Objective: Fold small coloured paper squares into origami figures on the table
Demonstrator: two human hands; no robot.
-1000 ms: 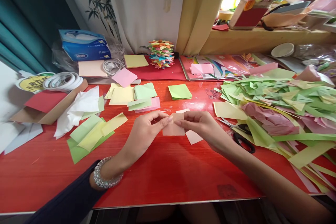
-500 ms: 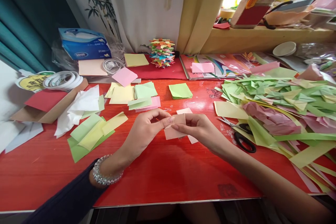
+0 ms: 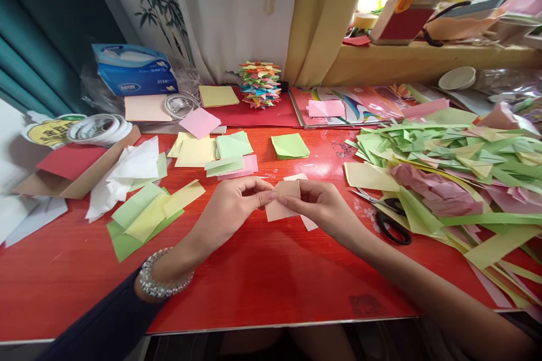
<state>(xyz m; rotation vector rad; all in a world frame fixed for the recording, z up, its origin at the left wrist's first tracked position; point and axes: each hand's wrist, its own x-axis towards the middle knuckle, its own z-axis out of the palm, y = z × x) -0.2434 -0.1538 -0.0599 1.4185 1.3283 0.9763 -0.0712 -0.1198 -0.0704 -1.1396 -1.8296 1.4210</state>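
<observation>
Between my two hands is a small pale pink paper square (image 3: 281, 210), held a little above the red table. My left hand (image 3: 243, 203) pinches its upper left part between thumb and fingers. On the other side, my right hand (image 3: 315, 203) grips the upper right part the same way, the two thumb tips close together. Another pale pink paper (image 3: 309, 224) lies beneath and behind, partly covered by the held piece and my right hand. Green squares (image 3: 290, 146) are stacked beyond my hands, and a folded light green paper (image 3: 224, 166) lies over pink paper near my left fingers.
Black-handled scissors (image 3: 393, 228) lie right of my right hand, beside a heap of green strips (image 3: 466, 152). Green and yellow papers (image 3: 146, 215) lie left. A multicoloured paper stack (image 3: 259, 86) stands at the back, near a blue tissue pack (image 3: 134, 70).
The held pink paper has shifted slightly upward and its visible face looks flatter. My fingers have moved only a little. The whole view has shifted slightly.
</observation>
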